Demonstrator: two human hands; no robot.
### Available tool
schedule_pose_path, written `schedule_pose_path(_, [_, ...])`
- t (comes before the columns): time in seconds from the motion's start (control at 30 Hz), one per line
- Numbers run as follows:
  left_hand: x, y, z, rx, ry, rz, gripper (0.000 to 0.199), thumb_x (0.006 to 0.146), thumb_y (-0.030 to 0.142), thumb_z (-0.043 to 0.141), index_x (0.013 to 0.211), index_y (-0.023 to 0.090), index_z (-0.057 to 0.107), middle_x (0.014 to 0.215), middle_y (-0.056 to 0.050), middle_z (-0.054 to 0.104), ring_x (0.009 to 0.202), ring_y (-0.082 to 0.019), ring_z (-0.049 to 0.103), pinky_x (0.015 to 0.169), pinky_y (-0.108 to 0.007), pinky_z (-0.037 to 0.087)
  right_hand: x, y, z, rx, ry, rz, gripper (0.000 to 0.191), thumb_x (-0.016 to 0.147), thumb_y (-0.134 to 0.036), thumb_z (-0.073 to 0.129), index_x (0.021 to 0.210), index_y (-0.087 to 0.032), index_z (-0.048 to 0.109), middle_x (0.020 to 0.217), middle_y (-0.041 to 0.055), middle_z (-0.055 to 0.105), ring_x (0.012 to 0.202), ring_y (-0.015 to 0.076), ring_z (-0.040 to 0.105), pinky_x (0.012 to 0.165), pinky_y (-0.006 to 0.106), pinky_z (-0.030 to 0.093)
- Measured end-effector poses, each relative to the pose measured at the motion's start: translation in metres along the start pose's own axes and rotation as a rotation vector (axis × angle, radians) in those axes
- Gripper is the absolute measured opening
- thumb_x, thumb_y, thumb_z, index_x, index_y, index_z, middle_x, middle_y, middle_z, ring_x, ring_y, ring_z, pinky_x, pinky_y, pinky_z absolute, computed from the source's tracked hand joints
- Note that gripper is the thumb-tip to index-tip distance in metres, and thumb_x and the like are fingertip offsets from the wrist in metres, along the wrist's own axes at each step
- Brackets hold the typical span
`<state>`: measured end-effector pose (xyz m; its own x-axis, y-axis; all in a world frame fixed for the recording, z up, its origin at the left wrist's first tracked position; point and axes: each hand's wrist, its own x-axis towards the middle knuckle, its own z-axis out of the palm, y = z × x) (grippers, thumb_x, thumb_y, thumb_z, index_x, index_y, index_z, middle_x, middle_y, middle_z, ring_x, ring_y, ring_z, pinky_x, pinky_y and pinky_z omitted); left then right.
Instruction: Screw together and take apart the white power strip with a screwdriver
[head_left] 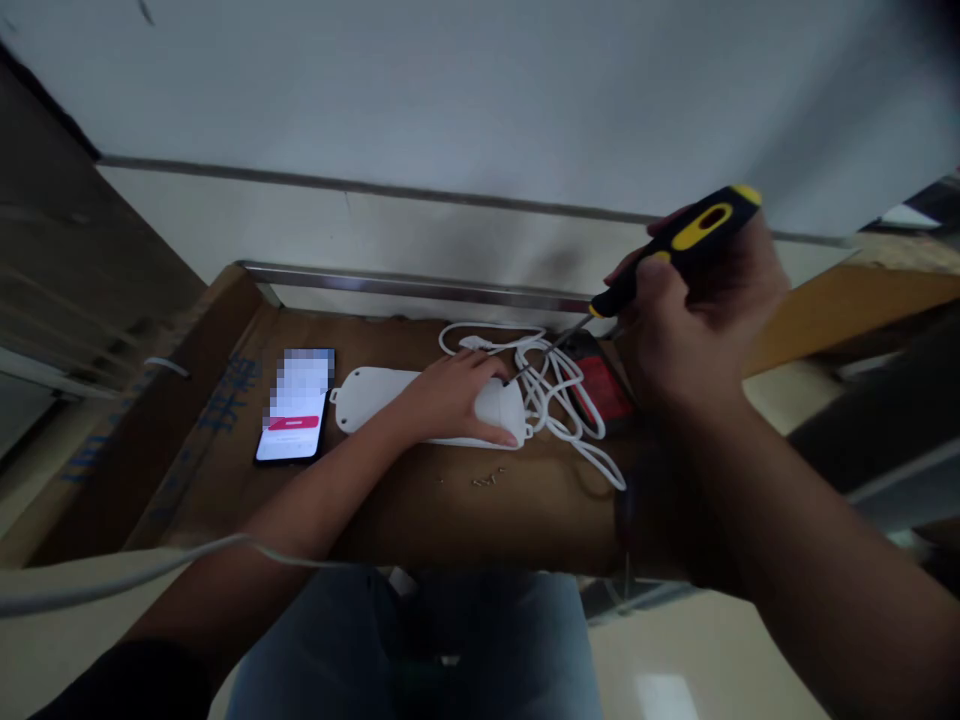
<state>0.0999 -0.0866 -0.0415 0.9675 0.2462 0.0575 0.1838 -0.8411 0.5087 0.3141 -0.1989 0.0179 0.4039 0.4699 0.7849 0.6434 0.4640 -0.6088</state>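
Note:
A white power strip [379, 396], seen from its screw-holed underside, lies lengthwise on the cardboard surface. My left hand [459, 398] grips its right part, fingers over the far edge and thumb along the near one. In my right hand [697, 310] is a black-and-yellow screwdriver [679, 245], its handle slanting up to the right. The shaft points down-left, and its tip is at the strip's right end, close to my left fingers. Whether the tip sits in a screw I cannot tell. Several small screws [486, 480] lie just in front of the strip.
A coiled white cord [577, 410] with a plug lies right of the strip, beside a red-and-black object [604, 385]. A lit phone [296, 405] rests at the left. A metal rail [420, 287] runs along the back. A pale cable [150, 575] crosses the lower left.

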Motion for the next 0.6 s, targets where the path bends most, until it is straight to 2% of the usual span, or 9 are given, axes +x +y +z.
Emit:
schedule_pose_path(0.13, [-0.0023, -0.0019, 0.0003, -0.015, -0.017, 0.0, 0.084, 0.074, 0.074, 0.083, 0.133, 0.019, 0.06, 0.139, -0.015, 0.066, 0.128, -0.036, 0.063, 0.111, -0.047, 0.048, 0.0018, 0.0015, 0.0, 0.011, 0.047, -0.072, 0.042, 0.094, -0.048, 0.07, 0.113, -0.012, 0.062, 0.096, 0.002, 0.06, 0.073, 0.0011, 0.063, 0.063, 0.012, 0.054])
schedule_pose_path(0.23, [-0.0032, -0.0017, 0.0023, -0.011, -0.021, 0.01, 0.084, 0.076, 0.073, 0.081, 0.136, 0.018, 0.058, 0.142, -0.016, 0.064, 0.13, -0.036, 0.062, 0.112, -0.048, 0.047, 0.0035, -0.0014, -0.0021, -0.031, 0.021, -0.062, 0.042, 0.094, -0.049, 0.069, 0.114, -0.012, 0.063, 0.092, 0.0015, 0.06, 0.072, 0.0022, 0.063, 0.059, 0.012, 0.053])
schedule_pose_path(0.37, [-0.0049, -0.0017, 0.0057, 0.004, -0.011, 0.047, 0.095, 0.069, 0.075, 0.085, 0.138, 0.016, 0.055, 0.146, -0.018, 0.062, 0.135, -0.038, 0.058, 0.116, -0.051, 0.044, 0.0048, -0.0057, -0.004, -0.082, -0.002, -0.069, 0.043, 0.094, -0.051, 0.068, 0.113, -0.012, 0.065, 0.088, 0.0003, 0.058, 0.074, 0.0017, 0.064, 0.06, 0.009, 0.053])
schedule_pose_path(0.5, [-0.0054, -0.0008, 0.0074, 0.027, -0.006, 0.049, 0.088, 0.072, 0.067, 0.084, 0.138, 0.018, 0.054, 0.146, -0.019, 0.062, 0.135, -0.039, 0.059, 0.114, -0.052, 0.045, 0.004, -0.0077, -0.0045, -0.058, -0.051, -0.087, 0.035, 0.097, -0.045, 0.066, 0.118, -0.017, 0.067, 0.089, -0.0001, 0.059, 0.076, 0.0005, 0.064, 0.064, 0.01, 0.055])
schedule_pose_path(0.6, [-0.005, 0.0011, 0.0075, 0.054, -0.01, 0.05, 0.087, 0.072, 0.065, 0.083, 0.137, 0.015, 0.054, 0.144, -0.02, 0.061, 0.133, -0.039, 0.059, 0.113, -0.052, 0.046, 0.0041, -0.0071, -0.007, -0.086, -0.083, -0.061, 0.037, 0.094, -0.043, 0.07, 0.118, -0.016, 0.066, 0.095, 0.0007, 0.06, 0.081, 0.0015, 0.066, 0.068, 0.013, 0.056])
